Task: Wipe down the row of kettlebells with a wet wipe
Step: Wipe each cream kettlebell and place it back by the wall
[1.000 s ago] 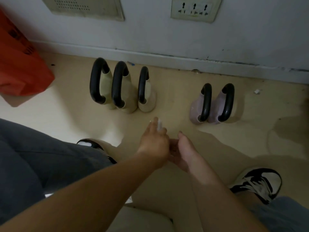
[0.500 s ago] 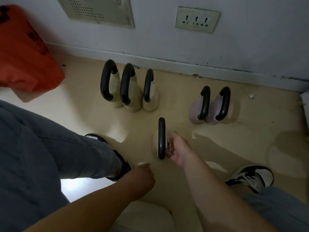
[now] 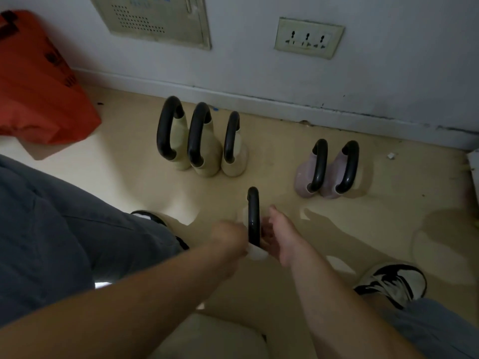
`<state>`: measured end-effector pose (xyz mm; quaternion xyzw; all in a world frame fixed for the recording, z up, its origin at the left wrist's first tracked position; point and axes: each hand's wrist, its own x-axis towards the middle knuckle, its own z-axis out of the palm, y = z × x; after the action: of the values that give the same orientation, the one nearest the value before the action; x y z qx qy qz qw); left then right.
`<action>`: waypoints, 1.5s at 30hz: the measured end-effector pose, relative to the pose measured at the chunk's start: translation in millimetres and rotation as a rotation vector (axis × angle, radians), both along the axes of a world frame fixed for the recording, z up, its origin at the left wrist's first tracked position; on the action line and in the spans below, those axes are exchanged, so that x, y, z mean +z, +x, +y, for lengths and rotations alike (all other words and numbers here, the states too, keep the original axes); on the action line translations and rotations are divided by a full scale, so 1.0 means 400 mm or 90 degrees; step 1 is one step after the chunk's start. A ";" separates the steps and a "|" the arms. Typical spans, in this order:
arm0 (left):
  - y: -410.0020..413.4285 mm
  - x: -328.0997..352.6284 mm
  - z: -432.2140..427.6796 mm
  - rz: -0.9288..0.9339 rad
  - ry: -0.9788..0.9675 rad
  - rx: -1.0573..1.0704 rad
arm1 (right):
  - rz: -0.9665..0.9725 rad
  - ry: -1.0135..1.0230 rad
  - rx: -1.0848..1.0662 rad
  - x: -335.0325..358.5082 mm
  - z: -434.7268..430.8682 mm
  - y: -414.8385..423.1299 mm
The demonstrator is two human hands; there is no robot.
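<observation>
trousers (image 3: 64,229) — grey-blue denim, stitched seam, on both legs | right shoe (image 3: 391,283) — low sneaker, white with black panels | left shoe (image 3: 153,217): black and white, mostly hidden under the trouser leg | forearms (image 3: 129,301), left hand (image 3: 228,237), right hand (image 3: 281,237): bare

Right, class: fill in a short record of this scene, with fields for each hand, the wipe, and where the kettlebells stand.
Front kettlebell: stands alone on the floor, in front of the others
Left hand: grips the wet wipe at the handle's near end
Right hand: against the handle's right side; grip unclear
By the wall: three cream kettlebells close together, two lilac kettlebells to their right
Also: orange bag at far left
</observation>
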<state>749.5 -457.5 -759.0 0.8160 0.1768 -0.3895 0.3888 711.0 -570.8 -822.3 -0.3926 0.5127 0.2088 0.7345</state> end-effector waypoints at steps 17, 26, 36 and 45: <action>0.224 -0.124 -0.137 -0.172 0.030 -0.470 | 0.015 -0.211 -0.020 -0.148 0.005 -0.012; 0.198 -0.123 -0.129 -0.261 0.057 -0.489 | 0.013 -0.253 0.053 -0.144 -0.014 0.008; -0.062 -0.151 0.080 -0.636 -0.035 -0.703 | 0.003 -0.218 -0.026 -0.095 0.005 -0.011; -0.140 -0.185 0.273 -0.506 0.025 -0.806 | 0.033 -0.126 -0.107 -0.092 0.019 -0.035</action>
<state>693.3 -348.4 -833.1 0.8477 -0.4737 -0.2118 0.1104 697.1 -563.1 -859.0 -0.4133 0.5807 0.1052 0.6935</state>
